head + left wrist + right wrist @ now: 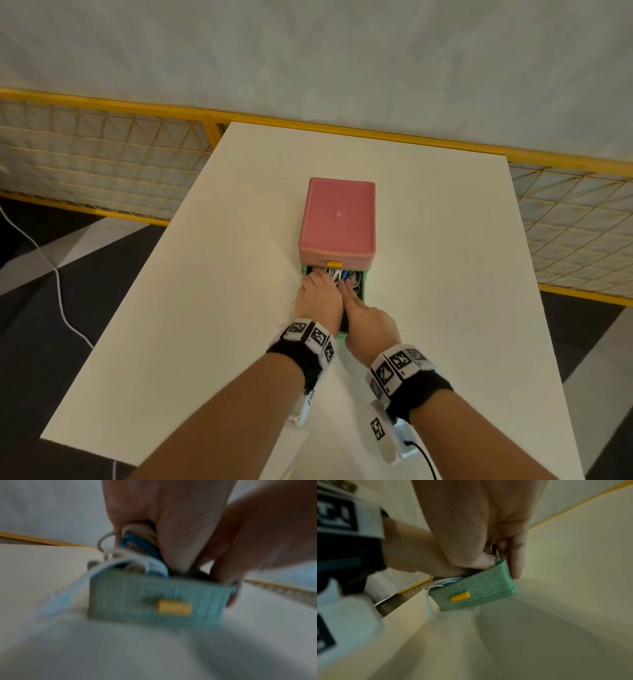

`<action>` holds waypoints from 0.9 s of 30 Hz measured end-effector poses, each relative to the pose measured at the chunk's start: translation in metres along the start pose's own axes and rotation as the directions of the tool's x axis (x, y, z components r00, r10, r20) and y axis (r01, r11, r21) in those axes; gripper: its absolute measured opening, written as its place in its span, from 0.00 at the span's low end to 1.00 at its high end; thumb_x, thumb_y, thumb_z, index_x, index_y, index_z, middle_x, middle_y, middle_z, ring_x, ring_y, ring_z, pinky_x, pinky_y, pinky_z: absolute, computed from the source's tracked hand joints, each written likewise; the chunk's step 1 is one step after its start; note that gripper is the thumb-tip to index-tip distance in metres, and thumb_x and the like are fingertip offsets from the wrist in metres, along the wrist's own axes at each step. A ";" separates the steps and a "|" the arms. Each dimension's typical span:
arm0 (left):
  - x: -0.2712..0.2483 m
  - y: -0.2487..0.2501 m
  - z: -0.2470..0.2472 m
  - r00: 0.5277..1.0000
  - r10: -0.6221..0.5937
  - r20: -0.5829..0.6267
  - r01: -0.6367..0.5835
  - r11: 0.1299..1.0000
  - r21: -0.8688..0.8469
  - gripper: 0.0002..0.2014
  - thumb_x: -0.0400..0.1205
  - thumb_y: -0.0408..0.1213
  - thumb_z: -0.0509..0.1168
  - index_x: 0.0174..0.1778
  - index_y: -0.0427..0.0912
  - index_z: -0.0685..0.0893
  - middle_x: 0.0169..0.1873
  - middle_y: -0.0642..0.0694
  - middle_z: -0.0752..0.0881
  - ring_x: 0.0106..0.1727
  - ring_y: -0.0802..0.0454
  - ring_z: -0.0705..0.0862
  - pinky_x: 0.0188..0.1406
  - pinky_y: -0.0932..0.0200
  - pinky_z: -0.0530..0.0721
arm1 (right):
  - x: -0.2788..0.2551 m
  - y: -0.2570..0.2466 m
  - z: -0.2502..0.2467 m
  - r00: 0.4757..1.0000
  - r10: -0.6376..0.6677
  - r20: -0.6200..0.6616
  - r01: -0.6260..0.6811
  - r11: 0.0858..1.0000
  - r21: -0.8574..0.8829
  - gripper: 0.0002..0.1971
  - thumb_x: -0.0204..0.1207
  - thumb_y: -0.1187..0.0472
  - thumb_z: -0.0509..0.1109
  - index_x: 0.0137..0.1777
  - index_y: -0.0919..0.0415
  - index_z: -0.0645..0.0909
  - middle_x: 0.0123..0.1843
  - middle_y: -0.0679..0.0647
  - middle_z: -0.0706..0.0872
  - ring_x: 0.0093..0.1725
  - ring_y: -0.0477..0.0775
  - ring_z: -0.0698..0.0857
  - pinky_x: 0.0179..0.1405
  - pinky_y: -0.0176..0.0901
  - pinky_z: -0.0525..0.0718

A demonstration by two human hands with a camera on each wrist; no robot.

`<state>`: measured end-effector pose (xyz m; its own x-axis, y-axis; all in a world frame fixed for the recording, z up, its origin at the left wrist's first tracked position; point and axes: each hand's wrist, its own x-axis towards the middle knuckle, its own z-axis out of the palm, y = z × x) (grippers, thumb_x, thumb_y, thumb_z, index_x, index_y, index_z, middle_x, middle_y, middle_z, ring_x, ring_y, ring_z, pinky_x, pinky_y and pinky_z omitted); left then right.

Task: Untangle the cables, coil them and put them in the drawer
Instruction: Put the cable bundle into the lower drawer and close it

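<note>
A pink box (337, 219) stands mid-table with its green drawer (366, 284) pulled out towards me. Coiled white and blue cables (342, 275) lie inside it. My left hand (320, 296) reaches into the drawer's left side; the blurred left wrist view shows its fingers (154, 513) curled round the cable bundle (139, 540) above the drawer (137, 599). One pale cable end (56, 597) hangs over the front left corner. My right hand (368, 323) sits at the front right corner, thumb (481, 562) inside and a finger (517, 561) down the outside of the drawer (488, 586).
The white table (205, 308) carries only the box. A yellow handle (334, 264) marks a shut upper drawer. A yellow mesh fence (102, 154) runs behind the table. A white cord (58, 284) trails on the dark floor at the left.
</note>
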<state>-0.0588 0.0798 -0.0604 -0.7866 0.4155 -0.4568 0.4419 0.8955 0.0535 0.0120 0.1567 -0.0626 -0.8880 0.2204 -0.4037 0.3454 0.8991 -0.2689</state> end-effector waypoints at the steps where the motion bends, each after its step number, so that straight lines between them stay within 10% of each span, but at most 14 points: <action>1: 0.000 -0.001 -0.006 1.000 0.023 -0.002 -0.023 1.000 0.005 0.25 0.85 0.37 0.53 0.71 0.20 0.70 0.59 0.31 0.82 0.58 0.40 0.82 0.55 0.56 0.81 | 0.001 0.000 -0.001 1.000 0.003 0.014 -0.002 1.000 -0.010 0.42 0.75 0.69 0.58 0.84 0.52 0.39 0.86 0.47 0.43 0.50 0.58 0.87 0.44 0.47 0.85; 5: 0.003 -0.020 -0.012 0.991 0.129 0.041 -0.123 0.985 -0.122 0.50 0.80 0.47 0.70 0.82 0.25 0.43 0.75 0.32 0.65 0.76 0.37 0.67 0.73 0.49 0.70 | 0.004 0.002 -0.001 1.000 -0.018 0.024 0.018 1.000 -0.003 0.43 0.73 0.71 0.58 0.84 0.55 0.38 0.86 0.51 0.43 0.52 0.60 0.86 0.48 0.49 0.85; 9: 0.005 -0.005 0.023 0.999 0.004 0.036 -0.008 0.994 0.108 0.37 0.75 0.41 0.68 0.76 0.23 0.68 0.59 0.34 0.84 0.56 0.43 0.84 0.54 0.55 0.83 | -0.002 0.009 0.005 0.997 -0.044 -0.060 0.051 0.990 0.131 0.44 0.73 0.70 0.60 0.84 0.51 0.40 0.84 0.54 0.61 0.48 0.60 0.87 0.50 0.49 0.84; 12: 0.010 0.005 0.033 0.988 0.145 -0.058 -0.154 0.966 -0.208 0.27 0.73 0.37 0.53 0.60 0.27 0.86 0.41 0.38 0.89 0.39 0.45 0.87 0.36 0.59 0.85 | -0.002 0.011 0.010 0.992 -0.073 -0.100 0.083 0.991 0.107 0.42 0.74 0.69 0.60 0.84 0.47 0.43 0.86 0.47 0.49 0.45 0.56 0.87 0.46 0.42 0.82; 14: -0.001 -0.002 0.009 0.982 0.086 0.168 -0.053 0.980 -0.194 0.27 0.79 0.35 0.53 0.72 0.23 0.75 0.55 0.34 0.85 0.53 0.42 0.86 0.50 0.56 0.84 | -0.002 0.012 0.011 0.993 -0.062 -0.101 0.072 0.993 0.096 0.41 0.74 0.69 0.59 0.84 0.45 0.46 0.85 0.44 0.46 0.47 0.57 0.86 0.46 0.43 0.82; 16: 0.011 -0.015 0.009 0.989 0.149 -0.024 -0.150 0.968 -0.200 0.39 0.82 0.39 0.65 0.83 0.26 0.52 0.70 0.33 0.72 0.71 0.39 0.74 0.70 0.52 0.76 | -0.004 0.012 0.011 0.995 -0.053 -0.086 0.060 0.995 0.080 0.41 0.73 0.71 0.58 0.83 0.45 0.48 0.85 0.42 0.46 0.51 0.57 0.85 0.45 0.43 0.80; 18: 0.009 -0.040 -0.007 0.950 0.305 0.058 -0.254 0.871 -0.421 0.43 0.78 0.43 0.73 0.83 0.34 0.57 0.69 0.39 0.75 0.71 0.41 0.77 0.70 0.49 0.77 | -0.009 0.010 0.009 0.997 -0.044 -0.069 0.046 0.998 0.030 0.40 0.74 0.72 0.56 0.84 0.48 0.48 0.86 0.44 0.46 0.55 0.57 0.82 0.45 0.44 0.78; 20: 0.000 -0.061 -0.022 0.952 0.302 -0.055 -0.293 0.842 -0.453 0.26 0.81 0.40 0.69 0.75 0.39 0.75 0.63 0.43 0.83 0.64 0.44 0.83 0.64 0.53 0.80 | -0.013 0.007 0.007 0.994 -0.061 -0.087 0.054 0.995 -0.087 0.37 0.76 0.71 0.55 0.84 0.53 0.48 0.86 0.50 0.47 0.60 0.59 0.79 0.53 0.48 0.76; 23: -0.007 -0.065 -0.024 0.940 0.300 -0.163 -0.340 0.859 -0.382 0.18 0.86 0.36 0.64 0.71 0.37 0.81 0.69 0.41 0.83 0.68 0.44 0.82 0.71 0.52 0.77 | -0.014 0.008 0.003 0.984 -0.117 -0.131 0.089 0.975 -0.202 0.33 0.79 0.69 0.54 0.83 0.58 0.50 0.86 0.55 0.51 0.68 0.61 0.73 0.63 0.52 0.70; 27: -0.018 -0.040 -0.019 0.918 0.379 -0.118 -0.355 0.917 0.183 0.17 0.89 0.44 0.56 0.67 0.38 0.78 0.64 0.40 0.83 0.58 0.43 0.84 0.55 0.51 0.77 | -0.015 0.010 0.003 0.980 -0.147 -0.132 0.119 0.972 -0.202 0.33 0.79 0.70 0.54 0.83 0.59 0.50 0.86 0.55 0.51 0.72 0.61 0.69 0.69 0.52 0.68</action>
<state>-0.0702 0.0393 -0.0378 -0.6052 0.7396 -0.2945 0.7635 0.6440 0.0484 0.0294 0.1612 -0.0622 -0.9614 0.1338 -0.2403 0.1692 0.9765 -0.1331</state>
